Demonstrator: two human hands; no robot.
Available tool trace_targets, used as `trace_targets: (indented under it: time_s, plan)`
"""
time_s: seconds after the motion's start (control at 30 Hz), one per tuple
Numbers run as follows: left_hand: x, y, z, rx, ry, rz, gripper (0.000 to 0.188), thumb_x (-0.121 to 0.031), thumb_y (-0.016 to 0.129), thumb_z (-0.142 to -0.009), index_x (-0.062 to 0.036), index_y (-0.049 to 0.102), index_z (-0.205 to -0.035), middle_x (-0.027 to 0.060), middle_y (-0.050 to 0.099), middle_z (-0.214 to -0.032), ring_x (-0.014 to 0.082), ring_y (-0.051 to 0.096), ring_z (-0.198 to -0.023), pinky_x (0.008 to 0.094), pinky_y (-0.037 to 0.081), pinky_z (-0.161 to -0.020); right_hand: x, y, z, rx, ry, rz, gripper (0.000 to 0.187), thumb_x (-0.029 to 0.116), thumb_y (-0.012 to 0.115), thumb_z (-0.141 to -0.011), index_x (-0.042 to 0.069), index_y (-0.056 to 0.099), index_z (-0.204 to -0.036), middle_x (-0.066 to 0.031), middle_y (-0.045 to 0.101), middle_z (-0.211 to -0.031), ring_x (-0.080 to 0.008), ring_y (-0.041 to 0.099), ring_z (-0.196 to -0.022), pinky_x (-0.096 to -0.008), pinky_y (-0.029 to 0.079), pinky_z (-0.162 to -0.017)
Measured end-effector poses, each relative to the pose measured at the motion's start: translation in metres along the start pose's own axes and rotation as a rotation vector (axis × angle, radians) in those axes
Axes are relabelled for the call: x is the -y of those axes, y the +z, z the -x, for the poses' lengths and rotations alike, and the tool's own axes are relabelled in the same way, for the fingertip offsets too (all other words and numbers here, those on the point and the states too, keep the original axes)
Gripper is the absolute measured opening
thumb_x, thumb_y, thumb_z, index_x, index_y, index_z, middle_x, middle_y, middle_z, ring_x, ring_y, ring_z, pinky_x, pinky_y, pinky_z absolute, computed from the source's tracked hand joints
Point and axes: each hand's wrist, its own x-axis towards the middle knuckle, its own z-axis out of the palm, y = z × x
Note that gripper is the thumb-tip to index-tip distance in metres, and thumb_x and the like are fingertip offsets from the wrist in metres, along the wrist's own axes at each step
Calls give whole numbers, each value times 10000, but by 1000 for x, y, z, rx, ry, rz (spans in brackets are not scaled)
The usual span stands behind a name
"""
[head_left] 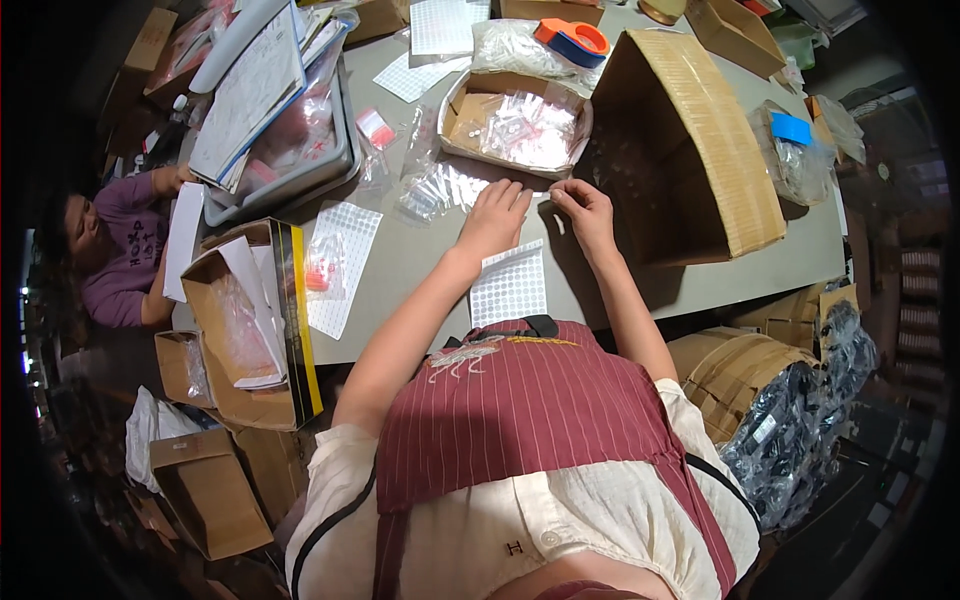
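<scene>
My left hand (494, 218) lies palm down on the grey table with its fingers stretched forward, at the upper end of a white sheet of round grey stickers (510, 285). Just to its right, my right hand (586, 212) is closed, thumb and forefinger pinched together; whatever they hold is too small to make out. Beyond both hands stands a shallow cardboard tray (470, 150) with many small clear packets (530, 125) in it. A clear bag of small white pieces (435, 192) lies left of my left hand.
A large open carton (735, 150) stands on its side at right. An orange and blue tape roll (575, 42) rests on a clear bag behind the tray. A grey bin (345, 150) with papers, more sticker sheets (350, 225) and a cardboard box (270, 400) are at left, near a co-worker (125, 250).
</scene>
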Motion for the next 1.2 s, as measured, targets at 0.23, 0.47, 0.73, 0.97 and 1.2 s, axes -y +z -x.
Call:
trace_targets:
  time_s: [0.23,0.47,0.73,0.97,1.2]
  plan:
    - [-24,-18,25,-12,37,82,489,-36,668,-870,41,585,-1346,200,591,-1339,383,537,-1275,489,423,-1093,-1,-6,10,-77,-314,431,84,84,727,-926,23,734,-985,-79,713,-866,-189,682,-792,-304,534,-714]
    - [-31,-15,25,-51,-35,80,472,-78,689,-896,30,589,-1344,162,580,-1174,358,556,-1140,473,437,-1043,17,14,-5,-42,-685,882,121,102,749,-880,56,678,-967,-103,651,-882,-317,631,-868,-432,529,-736]
    - [-30,-14,34,-88,-28,76,371,-11,676,-839,-62,688,-1207,147,560,-1093,345,564,-1098,468,469,-989,9,27,15,53,-155,369,104,117,733,-921,22,717,-959,-99,712,-820,-183,682,-705,-332,535,-651]
    - [-29,-17,52,-68,-84,76,400,-2,646,-820,-34,668,-1218,170,588,-1195,389,551,-1255,476,468,-1075,9,36,25,33,-14,330,157,144,711,-962,-10,738,-972,-51,728,-797,-92,655,-681,-274,533,-629]
    - [-33,-18,63,-89,-123,100,414,11,634,-819,-28,665,-1231,189,586,-1272,397,538,-1316,480,463,-1100,-13,47,36,33,-29,130,189,197,723,-944,19,750,-1002,-88,744,-842,-151,705,-744,-311,545,-682]
